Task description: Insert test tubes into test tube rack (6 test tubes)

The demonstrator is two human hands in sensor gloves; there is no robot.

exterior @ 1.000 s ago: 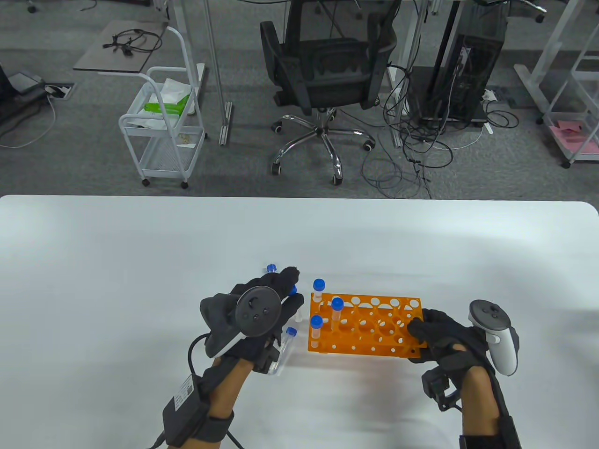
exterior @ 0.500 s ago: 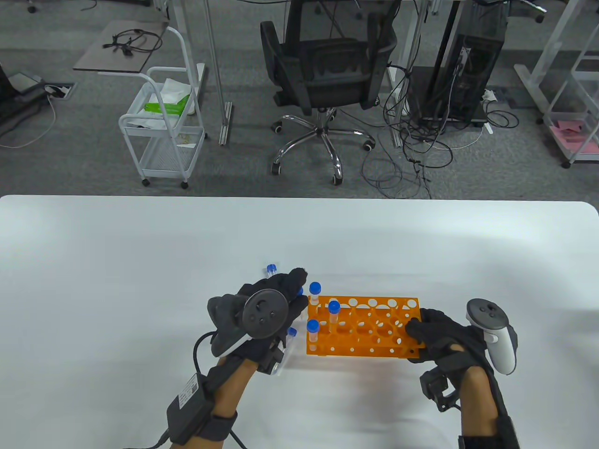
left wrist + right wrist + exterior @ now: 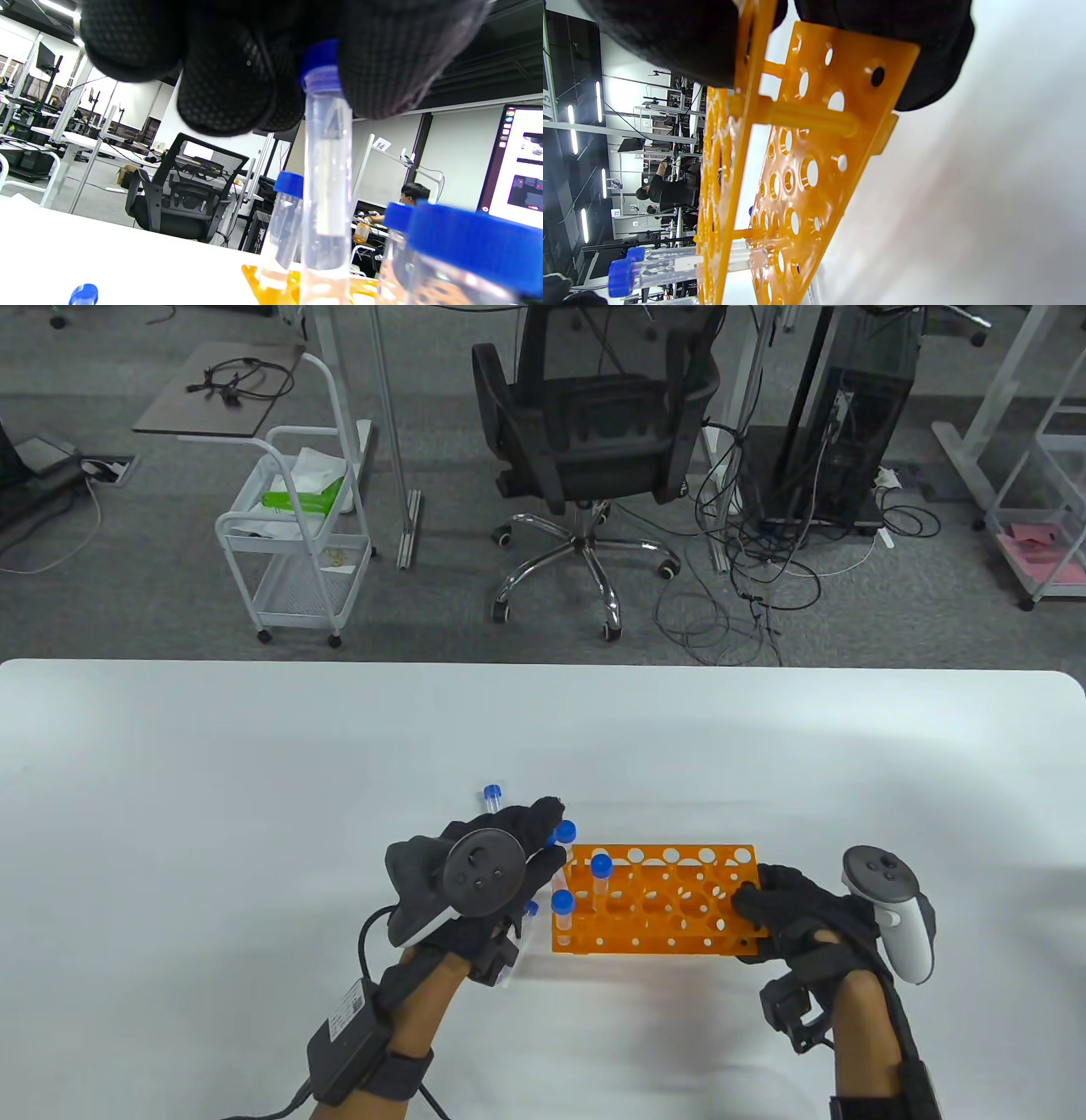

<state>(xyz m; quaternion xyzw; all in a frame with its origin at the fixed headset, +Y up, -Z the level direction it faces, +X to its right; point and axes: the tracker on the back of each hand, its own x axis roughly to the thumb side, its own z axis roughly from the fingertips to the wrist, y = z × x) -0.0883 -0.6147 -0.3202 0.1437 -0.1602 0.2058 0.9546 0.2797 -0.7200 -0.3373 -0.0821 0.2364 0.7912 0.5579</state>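
Observation:
The orange rack (image 3: 670, 939) stands on the white table. My right hand (image 3: 761, 902) grips its right end; in the right wrist view the gloved fingers (image 3: 670, 38) clamp the end plate of the rack (image 3: 823, 140). My left hand (image 3: 550, 838) pinches a blue-capped test tube (image 3: 326, 169) by its cap, upright, its lower end down at the rack's left end. Blue-capped tubes (image 3: 601, 867) (image 3: 562, 904) stand in the left holes. One more tube (image 3: 285, 212) stands behind the held one. Two loose tubes lie on the table, one (image 3: 492, 794) beyond my left hand and one (image 3: 529, 911) under it.
The white table (image 3: 254, 814) stretches wide on both sides of the rack. Beyond its far edge are an office chair (image 3: 594, 432), a white cart (image 3: 297, 551) and floor cables. The rack's middle and right holes (image 3: 696, 899) hold nothing.
My left hand has moved right with its tube to the rack's left end. The rack, held by my right hand, has slid a little to the left.

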